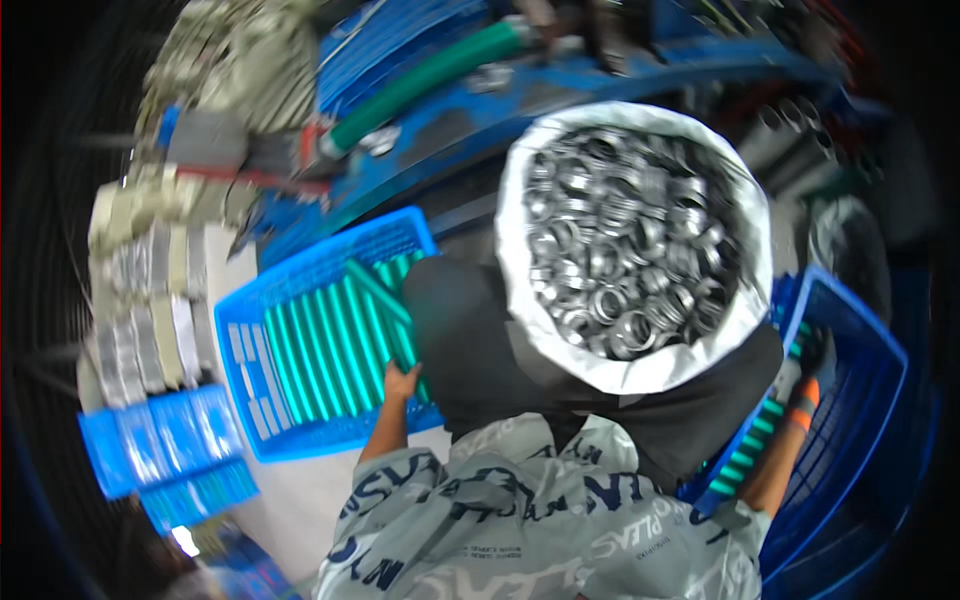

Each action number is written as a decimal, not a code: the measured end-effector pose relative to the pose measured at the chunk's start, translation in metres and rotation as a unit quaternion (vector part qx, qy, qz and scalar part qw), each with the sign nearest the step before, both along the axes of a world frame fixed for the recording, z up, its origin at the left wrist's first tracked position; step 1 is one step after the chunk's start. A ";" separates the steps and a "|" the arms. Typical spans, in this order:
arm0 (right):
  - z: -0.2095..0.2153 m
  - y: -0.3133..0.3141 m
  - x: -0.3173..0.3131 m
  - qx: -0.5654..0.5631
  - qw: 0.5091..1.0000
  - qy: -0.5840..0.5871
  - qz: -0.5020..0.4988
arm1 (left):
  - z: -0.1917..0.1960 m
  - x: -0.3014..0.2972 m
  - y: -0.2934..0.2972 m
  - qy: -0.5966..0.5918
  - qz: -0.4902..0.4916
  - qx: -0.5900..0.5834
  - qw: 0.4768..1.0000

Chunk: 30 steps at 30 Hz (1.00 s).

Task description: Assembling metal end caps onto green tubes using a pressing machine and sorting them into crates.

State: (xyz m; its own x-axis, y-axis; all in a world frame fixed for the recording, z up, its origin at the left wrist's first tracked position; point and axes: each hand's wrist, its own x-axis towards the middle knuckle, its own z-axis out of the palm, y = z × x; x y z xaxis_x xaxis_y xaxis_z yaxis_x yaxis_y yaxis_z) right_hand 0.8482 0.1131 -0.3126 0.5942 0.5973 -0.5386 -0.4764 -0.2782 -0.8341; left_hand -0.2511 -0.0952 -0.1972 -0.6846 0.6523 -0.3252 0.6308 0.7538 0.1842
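My left hand (401,383) is at the right side of a blue crate (330,443) filled with a row of green tubes (320,350). Its fingers look curled around the lower end of one tube; another tube lies slantwise over the row. On the right, my right hand (818,352), which looks dark-gloved below an orange wristband (803,403), reaches to the wall of a second blue crate (850,310). Its fingers are blurred, so their grip is hidden. Between my arms stands a white sack (516,290) full of shiny metal rings (620,240).
A blue metal bench (430,150) runs across the far side, with a thick green tube (430,85) on it. Stacked pale bundles (150,330) and blue packs (160,440) stand at the left. Grey metal pipes (795,140) lie at the far right.
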 end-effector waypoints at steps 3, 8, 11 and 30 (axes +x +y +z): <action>0.134 0.029 -0.103 0.093 0.988 -0.046 0.114 | -0.013 0.022 -0.044 0.031 0.072 -0.040 0.996; 0.284 0.049 -0.314 0.176 0.909 -0.045 0.375 | -0.025 0.056 -0.003 0.008 0.163 0.018 0.986; 0.257 0.063 -0.445 0.178 0.756 -0.339 0.531 | -0.020 -0.001 -0.002 0.105 0.099 0.199 0.969; 0.251 -0.002 -0.520 0.083 0.474 -0.609 0.630 | 0.108 -0.009 0.040 -0.428 0.289 0.423 0.744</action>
State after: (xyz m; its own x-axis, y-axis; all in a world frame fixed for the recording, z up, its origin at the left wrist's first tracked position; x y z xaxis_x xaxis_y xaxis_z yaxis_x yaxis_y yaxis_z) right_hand 0.3278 0.1115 -0.0619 -0.4804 0.8662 -0.1376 0.8452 0.4154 -0.3363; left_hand -0.2605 -0.0554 -0.0895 -0.7087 0.5487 -0.4435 -0.3753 0.2391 0.8956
